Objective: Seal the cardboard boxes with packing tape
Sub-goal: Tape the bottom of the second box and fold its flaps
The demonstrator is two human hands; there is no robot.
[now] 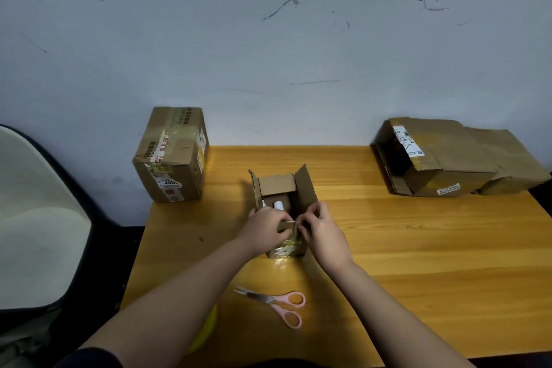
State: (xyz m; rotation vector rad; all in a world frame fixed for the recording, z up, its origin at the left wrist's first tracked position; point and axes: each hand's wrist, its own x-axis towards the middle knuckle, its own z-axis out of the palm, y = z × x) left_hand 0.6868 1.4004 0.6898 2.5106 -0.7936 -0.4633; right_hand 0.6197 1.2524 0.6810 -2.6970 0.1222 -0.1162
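Cardboard all round, so I'm placing everything relative to the small open box (282,209) at mid-table.

Far left of it, at the table's (418,263) back corner: a taped-up box (171,155), upright, already closed, well apart.

Small open box itself: flaps up, far flap (276,184) folded partly inward, right flap (304,188) standing. White cylinder thing (278,205) visible inside, can't tell what it is. Old glossy tape on the near face.

My left hand (265,227) is curled over the near flap (286,225), fingers gripping its edge. My right hand (321,231) pinches the same flap at its right end, fingertips just touching the left's.

Handling guess: small corrugated box, light, will skate on the wood unless one hand pins it. Flaps are stiff but creased and springy, likely to pop back up. Best hold is at the flap edges near the fold, pressing down flat, not on the walls, which would bow. Old tape looks slick, so new tape may grip worse there.

Near side of it: pink-handled scissors (276,305), lying flat, untouched. Something yellow (206,331) under my left forearm, possibly the tape roll, mostly hidden.

Far right of it, by the wall: a crumpled box (442,155) on its side, soft and collapsed, will need reshaping first.
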